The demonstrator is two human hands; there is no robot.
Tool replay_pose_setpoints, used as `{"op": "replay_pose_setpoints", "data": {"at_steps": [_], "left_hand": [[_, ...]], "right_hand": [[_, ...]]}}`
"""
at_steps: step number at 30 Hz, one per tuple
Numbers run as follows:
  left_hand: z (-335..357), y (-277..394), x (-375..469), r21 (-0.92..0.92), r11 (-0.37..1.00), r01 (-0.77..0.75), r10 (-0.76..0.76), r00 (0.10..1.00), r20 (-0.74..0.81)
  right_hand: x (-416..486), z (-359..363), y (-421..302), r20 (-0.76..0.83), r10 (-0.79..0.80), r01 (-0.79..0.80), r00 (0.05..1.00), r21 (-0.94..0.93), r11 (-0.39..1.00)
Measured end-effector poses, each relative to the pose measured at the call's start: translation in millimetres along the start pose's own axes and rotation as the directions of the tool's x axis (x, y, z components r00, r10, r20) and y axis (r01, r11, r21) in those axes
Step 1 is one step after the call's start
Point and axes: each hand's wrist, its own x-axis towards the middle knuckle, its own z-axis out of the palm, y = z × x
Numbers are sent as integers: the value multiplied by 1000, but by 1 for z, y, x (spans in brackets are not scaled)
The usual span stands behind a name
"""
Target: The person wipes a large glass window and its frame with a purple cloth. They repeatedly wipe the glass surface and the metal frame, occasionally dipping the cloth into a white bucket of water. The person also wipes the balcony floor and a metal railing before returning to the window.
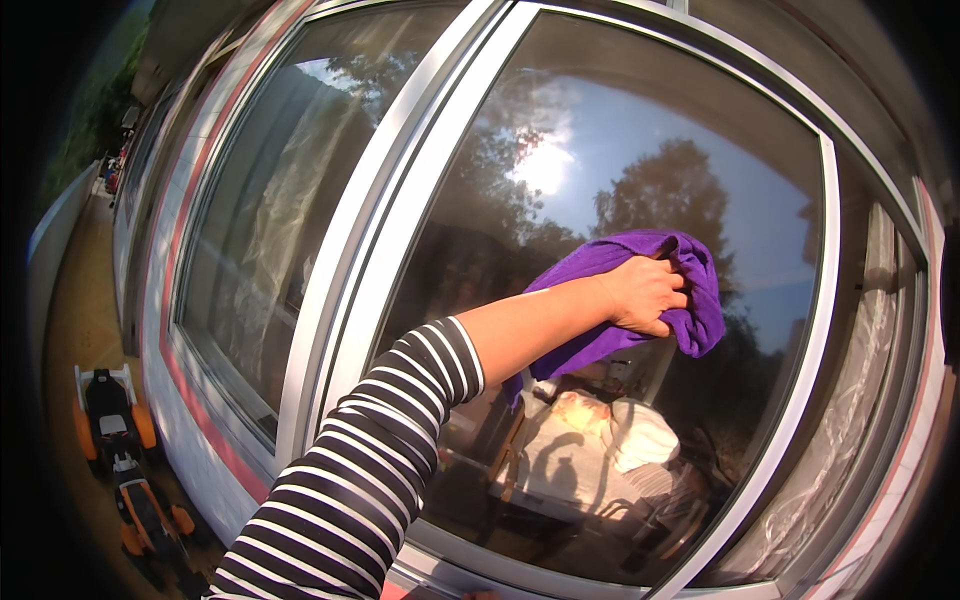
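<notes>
My left hand [646, 294] grips a bunched purple cloth [701, 311] against the glass pane [645, 180] of a white-framed sliding window. The back of the hand faces me, and its fingers are bent into the folds. Loose cloth hangs below and to the left of the wrist. A black-and-white striped sleeve covers the arm up to the forearm. Of my right hand [481, 596], probably only a sliver shows at the bottom edge near the sill; its fingers cannot be made out. Sun, sky and trees are reflected in the glass.
The white window frame [375, 255] has a second pane [277, 202] to the left. Behind the glass lies a bed [540, 465] with pillows. An orange and black ride-on toy tractor [112, 412] with a trailer stands on the walkway, lower left. A low wall [64, 232] borders it.
</notes>
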Motion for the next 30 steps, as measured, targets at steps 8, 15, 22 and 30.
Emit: {"op": "replay_pose_setpoints", "data": {"at_steps": [8,15,22,30], "left_hand": [[-73,-117,-28,204,584,786,-696,614,-372],[-95,-92,-173,212,686,696,-548,686,-479],[-57,62,-290,56,629,776,-748,623,-231],[-30,200,-346,275,330,903,-914,378,-145]], "right_hand": [[-1,3,5,48,-4,4,999,3,1000],[-5,5,14,134,10,-8,991,-18,1000],[7,-8,4,404,57,-22,913,-90,996],[0,-29,7,183,-257,283,949,-135,950]]}}
